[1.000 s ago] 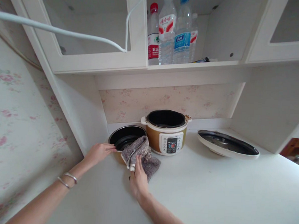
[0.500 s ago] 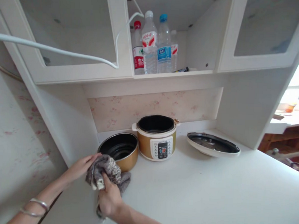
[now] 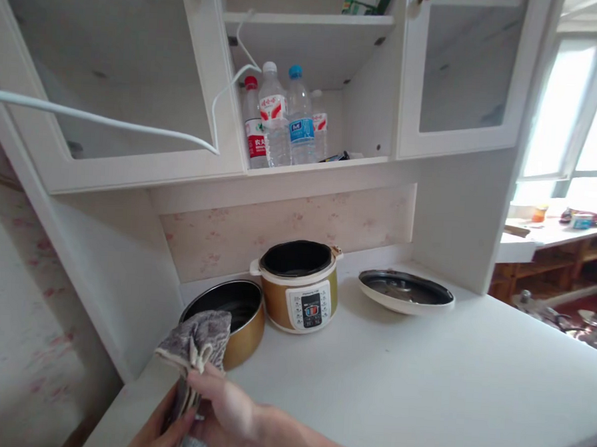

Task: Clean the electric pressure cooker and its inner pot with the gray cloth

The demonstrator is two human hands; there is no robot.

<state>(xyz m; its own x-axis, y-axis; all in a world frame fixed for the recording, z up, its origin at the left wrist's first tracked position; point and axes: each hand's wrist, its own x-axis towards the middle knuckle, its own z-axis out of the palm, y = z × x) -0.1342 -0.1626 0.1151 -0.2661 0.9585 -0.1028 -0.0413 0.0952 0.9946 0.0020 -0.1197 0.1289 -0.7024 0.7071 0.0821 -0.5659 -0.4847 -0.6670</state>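
Note:
A grey towel (image 3: 203,332) with a pale edge and loop is bunched between my two hands at the lower left. My right hand (image 3: 231,407) grips it from the right side, thumb on top. Below and to the left, my left hand (image 3: 162,426) is closed around the towel's lower folds. Just behind the towel stands a gold inner pot (image 3: 245,337) with a dark inside, its near left rim partly hidden. Beside that pot is a gold and white electric cooker (image 3: 300,287), lidless, with a control panel in front.
Right of the cooker, a round lid (image 3: 407,296) lies upturned on the white counter (image 3: 395,382). Several plastic bottles (image 3: 278,126) stand on the cabinet shelf above. A white cable (image 3: 108,121) hangs across the left cabinet door. A window (image 3: 559,110) is at far right.
My left hand has moved from the pot's rim down to the towel's lower part. The towel is now held more upright. My view has shifted to the right and up.

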